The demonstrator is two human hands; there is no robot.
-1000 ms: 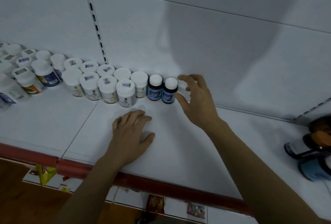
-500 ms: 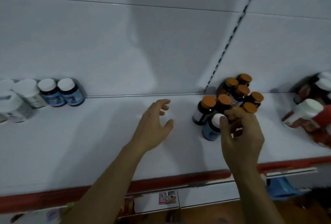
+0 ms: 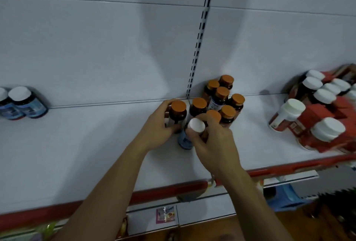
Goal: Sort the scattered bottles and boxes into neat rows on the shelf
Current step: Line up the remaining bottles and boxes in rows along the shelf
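Bottles sit in both grips at once, so I go carefully. My left grip is wrapped round an orange-capped bottle at the left end of the amber cluster, which stands against the shelf's back edge just right of the slotted upright. My right grip pinches the white-capped blue bottle round its cap, just in front of that cluster, about midway between the back and front edges of the shelf.

I judge the step is to draw the odd blue one out of the amber group. To do it well I'd lift it straight up before moving sideways, since my right fingers lie close to a neighbouring orange cap and a drag could tip it. The left grip can steady its bottle meanwhile.

The likely home is beside the pair of blue bottles at the back edge, far left, a long reach along the shelf. At the right end, red boxes and white-capped jars lie jumbled, some tilted, well apart from my grips. The red front lip is below my wrists, so I avoid sweeping anything forward.
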